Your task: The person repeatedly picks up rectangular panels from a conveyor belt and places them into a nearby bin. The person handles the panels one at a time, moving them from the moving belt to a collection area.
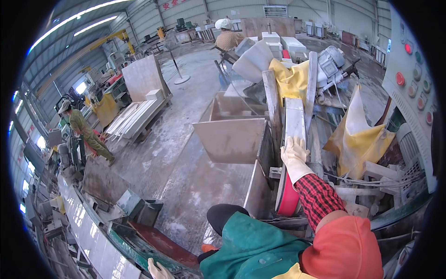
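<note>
My right hand (295, 151), in a cream glove under a red-and-black checked cuff, lies flat with fingers spread. Its fingers rest on the near end of a pale, narrow stone-like strip (295, 118). That strip lies along a narrow conveyor with a red belt (290, 197), its far end beneath a yellow sheet (293, 76). Down at the lower edge, my left hand (159, 269), also gloved, is partly cut off. Its visible fingers are apart and hold nothing I can see, beside the green machine frame (125, 246).
Upright slabs (232, 139) form a bin left of the conveyor. To the right stand a button panel (413, 79), a yellow-and-white sheet (357, 144) and stone offcuts (383, 172). One person (83, 128) stands far left; another (227, 37) is beyond the machine.
</note>
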The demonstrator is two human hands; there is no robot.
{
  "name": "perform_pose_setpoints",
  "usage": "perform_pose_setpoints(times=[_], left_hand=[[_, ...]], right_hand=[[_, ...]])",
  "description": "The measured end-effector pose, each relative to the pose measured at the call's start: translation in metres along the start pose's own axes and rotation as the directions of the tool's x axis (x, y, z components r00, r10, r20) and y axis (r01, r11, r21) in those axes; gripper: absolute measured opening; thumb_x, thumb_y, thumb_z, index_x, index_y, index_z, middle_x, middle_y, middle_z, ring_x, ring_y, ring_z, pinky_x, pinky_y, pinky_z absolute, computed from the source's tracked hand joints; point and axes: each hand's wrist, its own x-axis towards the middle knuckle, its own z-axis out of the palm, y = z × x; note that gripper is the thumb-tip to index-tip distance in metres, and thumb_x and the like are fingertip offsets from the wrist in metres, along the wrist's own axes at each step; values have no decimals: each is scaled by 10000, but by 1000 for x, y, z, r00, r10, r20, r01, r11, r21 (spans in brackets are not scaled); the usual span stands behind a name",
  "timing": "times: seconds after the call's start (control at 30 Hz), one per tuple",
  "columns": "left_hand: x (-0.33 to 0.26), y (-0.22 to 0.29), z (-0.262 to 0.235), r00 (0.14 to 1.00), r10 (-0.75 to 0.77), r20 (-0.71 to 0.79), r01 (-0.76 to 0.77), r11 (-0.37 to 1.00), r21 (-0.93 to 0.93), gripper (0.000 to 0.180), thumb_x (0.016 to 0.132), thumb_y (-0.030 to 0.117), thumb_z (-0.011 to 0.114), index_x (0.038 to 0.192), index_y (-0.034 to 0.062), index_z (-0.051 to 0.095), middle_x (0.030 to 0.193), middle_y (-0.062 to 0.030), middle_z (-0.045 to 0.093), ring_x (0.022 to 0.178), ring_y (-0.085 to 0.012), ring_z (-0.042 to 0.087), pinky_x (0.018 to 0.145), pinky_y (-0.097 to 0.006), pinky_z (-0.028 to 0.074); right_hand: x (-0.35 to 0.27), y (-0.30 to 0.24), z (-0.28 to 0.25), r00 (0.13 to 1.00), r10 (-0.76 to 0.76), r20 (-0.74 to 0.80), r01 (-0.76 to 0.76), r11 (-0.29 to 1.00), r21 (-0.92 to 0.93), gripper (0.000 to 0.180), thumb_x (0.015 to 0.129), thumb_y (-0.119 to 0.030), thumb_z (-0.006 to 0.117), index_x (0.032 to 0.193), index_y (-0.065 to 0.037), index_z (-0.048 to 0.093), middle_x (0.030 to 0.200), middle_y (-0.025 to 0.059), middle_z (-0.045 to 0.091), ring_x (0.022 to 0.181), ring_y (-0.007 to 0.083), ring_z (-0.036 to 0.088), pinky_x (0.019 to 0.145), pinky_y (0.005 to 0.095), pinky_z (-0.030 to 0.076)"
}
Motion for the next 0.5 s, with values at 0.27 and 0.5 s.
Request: perform_pose_setpoints(times=[0.27,0.5], left_hand=[[4,1,1,1000,-20,8,20,1000,8,438,1073,229,476,1417,-38,526,1449,-269,526,1346,-402,495,1150,-458,381],[-2,-20,11,984,-82,-157,56,985,-163,352,1021,99,552,1348,-30,564,1285,-201,609,1219,-315,580,1079,-380,432]], right_hand=[[-35,15,5,998,-40,-40,43,995,93,527,869,-369,702,1329,-163,547,1400,83,497,1389,285,407,1044,580,470],[-52,6,-28,983,132,131,-147,982,114,850,742,-461,845,1456,-213,456,1472,100,361,1364,382,438,1109,525,438]])
